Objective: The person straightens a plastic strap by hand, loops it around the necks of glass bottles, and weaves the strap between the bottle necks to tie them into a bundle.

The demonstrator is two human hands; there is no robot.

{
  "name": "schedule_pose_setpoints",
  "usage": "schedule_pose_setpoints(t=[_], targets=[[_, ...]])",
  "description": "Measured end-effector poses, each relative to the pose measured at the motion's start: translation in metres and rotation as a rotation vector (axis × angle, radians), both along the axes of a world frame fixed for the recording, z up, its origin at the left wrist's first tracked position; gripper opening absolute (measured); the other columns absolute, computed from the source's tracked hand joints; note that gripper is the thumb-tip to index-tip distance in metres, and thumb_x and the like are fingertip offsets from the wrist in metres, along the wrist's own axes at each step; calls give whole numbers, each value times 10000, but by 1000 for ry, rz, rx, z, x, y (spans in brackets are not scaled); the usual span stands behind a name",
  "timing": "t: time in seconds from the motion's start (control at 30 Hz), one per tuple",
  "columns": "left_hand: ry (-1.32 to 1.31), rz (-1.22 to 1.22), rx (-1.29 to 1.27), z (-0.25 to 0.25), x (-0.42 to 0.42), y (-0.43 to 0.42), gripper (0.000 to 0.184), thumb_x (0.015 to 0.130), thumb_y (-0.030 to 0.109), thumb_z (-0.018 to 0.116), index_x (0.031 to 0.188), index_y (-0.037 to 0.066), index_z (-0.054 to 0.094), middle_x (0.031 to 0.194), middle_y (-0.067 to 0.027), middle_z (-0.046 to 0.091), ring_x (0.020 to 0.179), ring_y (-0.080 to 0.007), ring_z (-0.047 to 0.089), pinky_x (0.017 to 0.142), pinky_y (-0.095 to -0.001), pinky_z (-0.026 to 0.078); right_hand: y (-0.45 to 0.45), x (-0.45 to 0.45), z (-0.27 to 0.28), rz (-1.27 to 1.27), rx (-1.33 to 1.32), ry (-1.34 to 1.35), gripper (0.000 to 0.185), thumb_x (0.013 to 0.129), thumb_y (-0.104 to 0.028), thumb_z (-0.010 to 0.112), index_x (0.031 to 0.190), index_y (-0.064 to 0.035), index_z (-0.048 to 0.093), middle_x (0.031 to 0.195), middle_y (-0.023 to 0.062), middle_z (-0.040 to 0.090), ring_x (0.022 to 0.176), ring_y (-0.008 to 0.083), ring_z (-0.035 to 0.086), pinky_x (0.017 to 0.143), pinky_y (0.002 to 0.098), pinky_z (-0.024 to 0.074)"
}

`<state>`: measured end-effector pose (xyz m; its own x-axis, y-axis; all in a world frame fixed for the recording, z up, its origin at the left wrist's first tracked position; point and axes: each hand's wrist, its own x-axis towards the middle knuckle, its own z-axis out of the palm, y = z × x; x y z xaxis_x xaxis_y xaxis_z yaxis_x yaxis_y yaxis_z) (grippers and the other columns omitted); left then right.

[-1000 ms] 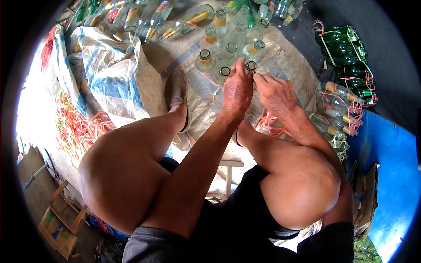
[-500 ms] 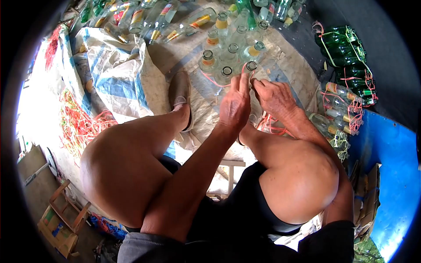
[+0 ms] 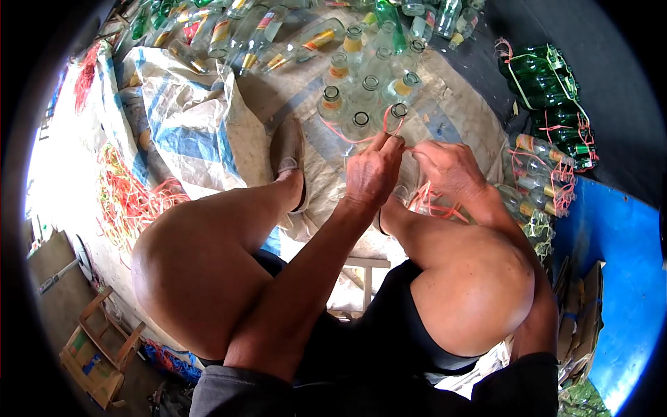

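Observation:
Several clear glass bottles stand upright in a tight cluster on the sheet in front of me. A pink plastic string runs round the near side of the cluster and up by the neck of the nearest right bottle. My left hand is closed on the string just below that neck. Close beside it on the right, my right hand is closed too, pinching a stretch of the same string between thumb and fingers. The far side of the string is hidden behind the bottles.
Loose glass bottles lie at the back. Tied bundles of green bottles and clear bottles lie on the right. A heap of pink strings and a white-and-blue sack are on the left. More pink string lies by my right foot.
Both hands have drawn back toward me from the bottle neck, pulling the string with them. The left fingers have curled in from pointing forward. The bottles remain standing.

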<state>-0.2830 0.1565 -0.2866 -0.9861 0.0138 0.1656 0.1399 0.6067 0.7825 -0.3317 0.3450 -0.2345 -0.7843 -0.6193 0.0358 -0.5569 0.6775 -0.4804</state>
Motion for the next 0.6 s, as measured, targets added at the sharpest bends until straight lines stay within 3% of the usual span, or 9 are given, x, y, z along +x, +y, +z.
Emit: schedule_pose_setpoints(t=[0.13,0.17,0.23,0.27,0.3,0.33,0.37,0.5,0.6], targets=[[-3,123,133,0,-1,-1,95,969,155,665,1032,86,683,944,-116,676,819,-362,694,675,-438,558,20,2,15,-218,-56,-245,89,942,-102,688,958,-14,693,768,156,665,626,223,636,611,347,516],[-6,155,180,-1,-2,-1,100,968,150,669,1033,76,685,942,-125,677,824,-374,691,679,-441,555,27,2,14,-319,-107,-378,129,961,-122,698,922,1,688,709,88,649,641,90,543,598,300,481],[-115,193,320,-4,-2,0,123,972,137,674,1057,49,684,926,-155,681,821,-382,692,682,-424,547,51,-3,8,-375,-115,-418,170,952,-171,715,930,-4,695,689,75,649,631,87,574,591,311,487],[-157,195,377,-5,-2,1,154,988,162,676,1075,36,682,910,-133,683,758,-314,690,662,-395,548,62,-5,5,-403,-118,-437,191,948,-196,723,934,-7,698,678,69,649,627,86,589,587,316,490],[-201,196,433,-6,-2,1,187,1003,187,679,1093,23,680,895,-111,685,695,-246,688,641,-366,550,66,-6,11,-447,-186,-515,213,954,-203,732,908,2,698,675,3,606,651,42,506,575,279,444],[-244,195,489,-7,-3,2,222,1019,212,681,1111,9,679,879,-89,687,631,-177,686,621,-337,552,72,-7,17,-466,-177,-524,219,957,-206,733,901,2,696,674,-9,590,647,42,494,571,276,434],[-352,209,676,-8,-1,4,289,1040,254,666,1130,-20,673,872,-63,683,624,-124,667,591,-298,548,80,-9,22,-486,-167,-531,224,959,-208,734,893,3,694,672,-20,573,642,42,482,566,273,424],[-360,222,968,-9,-2,6,287,1047,260,657,1139,-11,681,854,-58,683,634,-116,672,561,-258,539,112,-13,32,-551,-218,-554,225,988,-222,717,892,-21,682,687,-74,503,634,31,432,546,242,372],[-393,201,929,-3,-1,3,326,1043,330,660,1138,19,692,869,-52,706,625,-127,700,539,-249,479,124,-15,53,-626,-273,-521,215,1003,-237,700,903,-48,686,704,-89,518,628,12,440,526,227,355]])
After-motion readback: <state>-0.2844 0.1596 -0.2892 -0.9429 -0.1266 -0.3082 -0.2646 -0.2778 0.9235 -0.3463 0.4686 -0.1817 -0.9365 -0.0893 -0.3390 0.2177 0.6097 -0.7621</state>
